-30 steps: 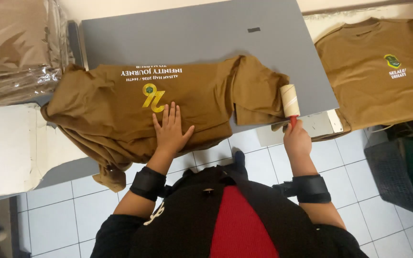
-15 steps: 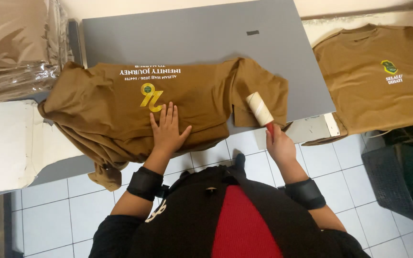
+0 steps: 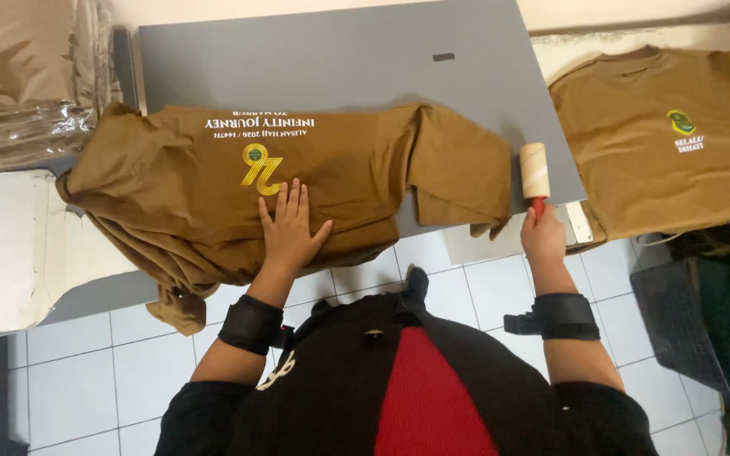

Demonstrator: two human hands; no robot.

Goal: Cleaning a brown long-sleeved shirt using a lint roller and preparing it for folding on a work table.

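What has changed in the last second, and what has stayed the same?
The right hand swung the lint roller left onto the shirt's sleeve, then back right; it now stands over the grey board beside the sleeve. The grip on its red handle did not change. The left hand stayed flat on the brown shirt, which did not move.

Garment packing workshop; bagged shirts, folding board.

1. A T-shirt lies across the near edge of a board, its hem hanging over.
2. The left hand rests flat on it.
3. To its right, the right hand holds a lint roller on the board.
4. Farther right lies a second T-shirt; far left, bagged shirts.
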